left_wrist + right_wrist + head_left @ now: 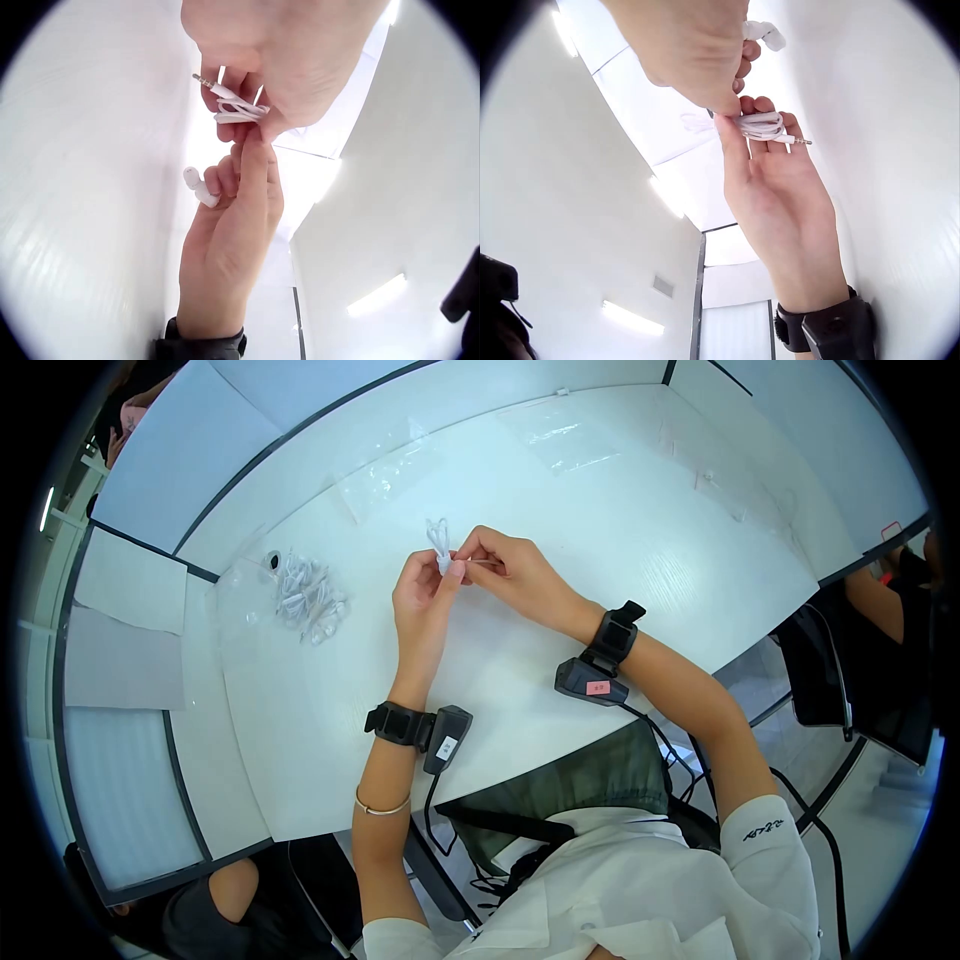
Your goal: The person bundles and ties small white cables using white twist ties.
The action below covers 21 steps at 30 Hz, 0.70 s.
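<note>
A looped white earphone cable [438,534] is pinched between the thumb and fingers of the left hand [423,595]. Its metal-tipped plug [203,80] sticks out past the loops, also seen in the right wrist view. The right hand [528,575] meets the left at the bundle, thumb and forefinger pinching the cable there. White earbuds [196,185] stick out from the right hand's curled fingers, seen again as an earbud [769,35] in the right wrist view. The exact path of the cable between the fingertips is hidden.
A pile of white cables [308,598] lies on the white table [340,760] to the left, beside a small black round item [272,561]. Clear plastic bags [375,485] lie toward the back. Low partitions [330,420] surround the table; other people sit beyond both sides.
</note>
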Each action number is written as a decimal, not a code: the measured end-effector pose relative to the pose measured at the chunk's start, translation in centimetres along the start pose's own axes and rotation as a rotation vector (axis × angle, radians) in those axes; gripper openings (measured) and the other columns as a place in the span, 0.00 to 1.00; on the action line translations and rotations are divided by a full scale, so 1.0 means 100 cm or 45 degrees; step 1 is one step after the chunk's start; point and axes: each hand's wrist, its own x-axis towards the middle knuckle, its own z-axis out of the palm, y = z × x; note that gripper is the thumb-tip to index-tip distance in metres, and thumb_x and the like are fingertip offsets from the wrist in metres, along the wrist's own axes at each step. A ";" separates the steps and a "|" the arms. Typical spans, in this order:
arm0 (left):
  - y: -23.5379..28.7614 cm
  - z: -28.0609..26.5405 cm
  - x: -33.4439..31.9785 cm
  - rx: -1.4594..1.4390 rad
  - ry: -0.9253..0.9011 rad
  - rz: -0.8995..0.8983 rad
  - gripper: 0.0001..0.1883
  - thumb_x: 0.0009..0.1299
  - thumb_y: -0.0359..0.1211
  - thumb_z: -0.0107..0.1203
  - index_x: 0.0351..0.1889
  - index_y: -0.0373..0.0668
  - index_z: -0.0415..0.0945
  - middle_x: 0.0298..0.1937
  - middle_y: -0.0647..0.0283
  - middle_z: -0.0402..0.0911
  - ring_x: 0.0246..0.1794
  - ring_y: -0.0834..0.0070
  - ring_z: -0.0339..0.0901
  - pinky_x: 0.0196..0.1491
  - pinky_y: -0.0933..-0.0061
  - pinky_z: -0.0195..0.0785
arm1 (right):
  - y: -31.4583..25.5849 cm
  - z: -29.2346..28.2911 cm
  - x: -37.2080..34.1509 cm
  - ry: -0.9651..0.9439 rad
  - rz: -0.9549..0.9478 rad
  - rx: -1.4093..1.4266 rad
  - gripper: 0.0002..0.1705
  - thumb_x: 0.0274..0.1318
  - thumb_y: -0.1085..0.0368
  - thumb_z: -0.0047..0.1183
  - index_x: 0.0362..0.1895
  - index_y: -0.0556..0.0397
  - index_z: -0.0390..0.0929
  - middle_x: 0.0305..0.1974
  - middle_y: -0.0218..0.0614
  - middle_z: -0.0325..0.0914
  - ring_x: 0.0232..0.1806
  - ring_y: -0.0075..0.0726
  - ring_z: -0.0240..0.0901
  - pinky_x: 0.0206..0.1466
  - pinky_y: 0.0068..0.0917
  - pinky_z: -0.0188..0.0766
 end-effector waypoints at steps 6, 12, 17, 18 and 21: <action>-0.007 -0.002 0.003 -0.061 0.010 0.019 0.09 0.69 0.31 0.50 0.40 0.34 0.69 0.34 0.64 0.75 0.34 0.80 0.70 0.41 0.79 0.62 | 0.001 0.000 0.002 -0.038 -0.002 0.052 0.06 0.59 0.69 0.47 0.36 0.61 0.69 0.30 0.35 0.75 0.34 0.22 0.71 0.41 0.21 0.68; -0.010 -0.003 0.002 -0.023 -0.042 0.039 0.08 0.71 0.33 0.46 0.38 0.36 0.69 0.30 0.68 0.70 0.31 0.83 0.65 0.38 0.81 0.58 | -0.003 -0.002 0.004 -0.012 -0.060 -0.089 0.07 0.59 0.69 0.47 0.34 0.62 0.68 0.26 0.35 0.72 0.28 0.22 0.66 0.35 0.21 0.65; -0.012 -0.005 0.005 -0.165 -0.047 -0.034 0.09 0.71 0.35 0.47 0.37 0.37 0.69 0.29 0.68 0.69 0.31 0.83 0.64 0.39 0.80 0.60 | -0.010 -0.005 0.003 -0.017 -0.092 -0.161 0.08 0.59 0.67 0.47 0.34 0.61 0.68 0.23 0.35 0.71 0.25 0.24 0.65 0.33 0.23 0.64; -0.011 -0.005 0.005 -0.185 -0.041 -0.036 0.10 0.71 0.35 0.47 0.37 0.37 0.69 0.29 0.68 0.69 0.30 0.83 0.64 0.40 0.79 0.61 | -0.010 -0.004 0.004 -0.013 -0.083 -0.139 0.08 0.59 0.67 0.47 0.34 0.61 0.68 0.23 0.35 0.71 0.25 0.24 0.65 0.33 0.23 0.64; -0.008 -0.003 0.003 -0.210 -0.029 -0.053 0.10 0.71 0.37 0.47 0.36 0.38 0.70 0.28 0.68 0.69 0.30 0.82 0.64 0.42 0.78 0.63 | -0.005 -0.003 0.004 0.006 -0.062 -0.099 0.09 0.59 0.66 0.47 0.34 0.61 0.67 0.22 0.36 0.71 0.25 0.25 0.65 0.34 0.24 0.64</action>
